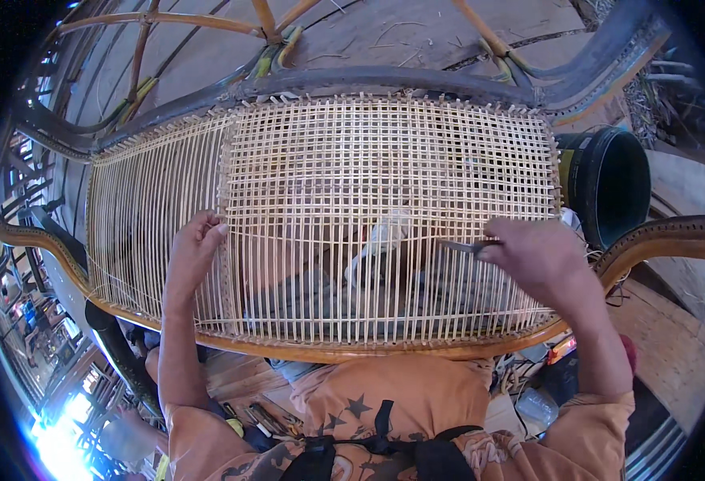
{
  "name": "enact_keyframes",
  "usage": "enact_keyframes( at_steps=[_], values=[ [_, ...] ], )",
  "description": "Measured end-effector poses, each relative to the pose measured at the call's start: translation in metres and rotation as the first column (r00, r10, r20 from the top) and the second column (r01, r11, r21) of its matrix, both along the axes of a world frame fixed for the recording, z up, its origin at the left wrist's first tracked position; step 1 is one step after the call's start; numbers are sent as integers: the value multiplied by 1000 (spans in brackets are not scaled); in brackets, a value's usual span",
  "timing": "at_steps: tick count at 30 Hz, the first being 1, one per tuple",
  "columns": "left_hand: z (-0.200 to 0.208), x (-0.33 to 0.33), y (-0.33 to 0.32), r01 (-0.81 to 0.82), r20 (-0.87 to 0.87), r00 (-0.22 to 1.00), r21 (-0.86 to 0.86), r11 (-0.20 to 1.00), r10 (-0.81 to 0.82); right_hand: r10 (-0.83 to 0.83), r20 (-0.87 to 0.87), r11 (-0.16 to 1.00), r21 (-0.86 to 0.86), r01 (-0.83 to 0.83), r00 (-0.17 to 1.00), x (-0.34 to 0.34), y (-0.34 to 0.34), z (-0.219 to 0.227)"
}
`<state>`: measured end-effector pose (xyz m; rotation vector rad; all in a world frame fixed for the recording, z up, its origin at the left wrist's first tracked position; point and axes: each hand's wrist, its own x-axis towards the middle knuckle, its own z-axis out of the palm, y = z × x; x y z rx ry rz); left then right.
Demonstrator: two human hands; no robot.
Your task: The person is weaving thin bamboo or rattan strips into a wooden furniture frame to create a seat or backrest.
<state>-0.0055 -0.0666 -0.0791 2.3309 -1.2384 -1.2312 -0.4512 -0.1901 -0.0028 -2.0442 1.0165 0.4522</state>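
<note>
A furniture frame edged with bent cane carries a woven panel of pale rattan strips [392, 168]. Its far part is a tight grid; nearer me mostly lengthwise strips run down to the front rail. My right hand [541, 260] grips a small, dark, pointed metal tool [459, 245], its tip among the strips at the edge of the weave. My left hand [193, 250] is over the divider [225, 200] between the two panels, thumb and fingers pinched together by the end of a crosswise strip. Whatever lies in that pinch is hidden.
Left of the divider, a second panel [148, 216] has strips running one way only. A dark bucket [618, 188] stands beyond the right end. The curved wooden front rail [368, 351] passes close to my body. Hand tools [264, 418] lie below on the left.
</note>
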Motion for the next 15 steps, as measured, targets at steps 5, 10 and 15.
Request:
enact_keyframes(
  at_steps=[5, 10, 15],
  values=[
    [37, -37, -4, 452, 739, 603, -6, 892, -301, -722, 181, 692, 181, 699, 668, -42, 35, -1],
    [36, -176, -23, 360, 310, 927, -577, 733, -212, -818, 91, 575, 160, 802, 568, -51, 95, -28],
    [-18, -278, -55, 640, 343, 760, -544, 543, -552, -726, 64, 688, 35, 725, 685, -48, 117, -43]
  ],
)
